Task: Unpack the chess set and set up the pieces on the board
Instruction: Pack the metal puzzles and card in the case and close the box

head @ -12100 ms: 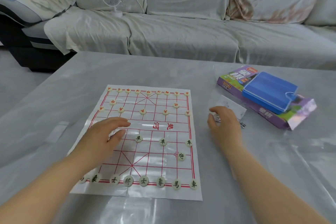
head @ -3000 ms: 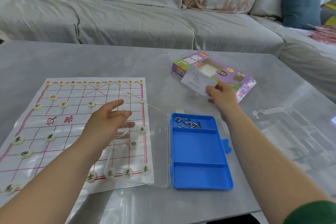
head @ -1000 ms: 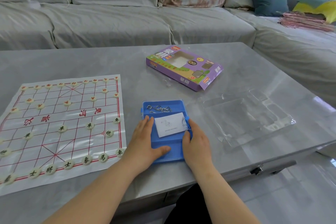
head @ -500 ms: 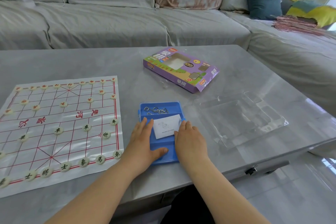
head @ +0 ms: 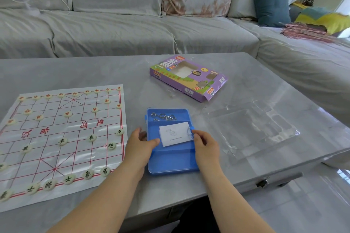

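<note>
Head view, and straight away the blue case (head: 170,159) at the table's (head: 246,66) near edge is partly covered: the left hand (head: 141,147) hides its left rim and the right hand (head: 207,147) its right rim by the little blue latch. Whether the right fingertips pinch that latch or only the rim, I cannot tell. The clear lid barely shows, the print on the paper slip (head: 175,135) inside is too faint to read, and the metal rings (head: 163,117) sit in the far compartment. Left of the case lies the board (head: 62,138), a white sheet with red lines, its left side cut off by the frame. The round pale pieces (head: 91,138) stand in rows on it, red-marked on the far side, dark-marked on the near side. Beyond the case sits the purple box (head: 189,77), to its right a clear plastic tray (head: 251,128). Both hands grasp the case, left thumb on top. Half a second back the right hand overlapped the slip; now it has slid out to the edge, and the left thumb has crept up toward the slip.
</note>
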Demonstrator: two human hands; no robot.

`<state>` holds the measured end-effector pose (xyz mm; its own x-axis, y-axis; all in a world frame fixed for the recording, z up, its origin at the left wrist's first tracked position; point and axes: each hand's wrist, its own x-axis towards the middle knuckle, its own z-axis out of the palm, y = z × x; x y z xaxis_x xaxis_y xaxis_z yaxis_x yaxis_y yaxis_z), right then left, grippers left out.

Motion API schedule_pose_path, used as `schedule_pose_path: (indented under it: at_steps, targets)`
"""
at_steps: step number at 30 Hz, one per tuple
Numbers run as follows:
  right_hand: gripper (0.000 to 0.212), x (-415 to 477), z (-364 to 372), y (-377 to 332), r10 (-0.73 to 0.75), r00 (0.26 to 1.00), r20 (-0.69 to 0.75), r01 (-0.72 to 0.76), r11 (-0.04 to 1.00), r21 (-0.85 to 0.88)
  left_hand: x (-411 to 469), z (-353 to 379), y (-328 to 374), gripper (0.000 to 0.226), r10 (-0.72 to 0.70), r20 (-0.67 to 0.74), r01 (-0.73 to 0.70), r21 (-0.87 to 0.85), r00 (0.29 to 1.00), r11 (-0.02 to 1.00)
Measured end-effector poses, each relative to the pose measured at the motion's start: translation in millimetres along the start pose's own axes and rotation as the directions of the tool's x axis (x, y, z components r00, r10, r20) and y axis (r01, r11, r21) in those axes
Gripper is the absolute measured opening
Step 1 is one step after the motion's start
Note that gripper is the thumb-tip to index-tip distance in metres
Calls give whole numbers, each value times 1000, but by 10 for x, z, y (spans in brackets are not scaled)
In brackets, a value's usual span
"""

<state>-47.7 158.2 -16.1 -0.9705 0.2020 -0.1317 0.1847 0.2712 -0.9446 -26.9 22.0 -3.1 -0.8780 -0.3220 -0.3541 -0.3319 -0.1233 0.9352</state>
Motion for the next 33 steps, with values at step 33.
schedule_pose_path:
  at_steps: [33]
  targets:
    - [14, -19, -504, -248, 187, 922, 340, -302, 896, 325, -185, 101, 256, 35, -6, 296, 1, 17, 955, 1000]
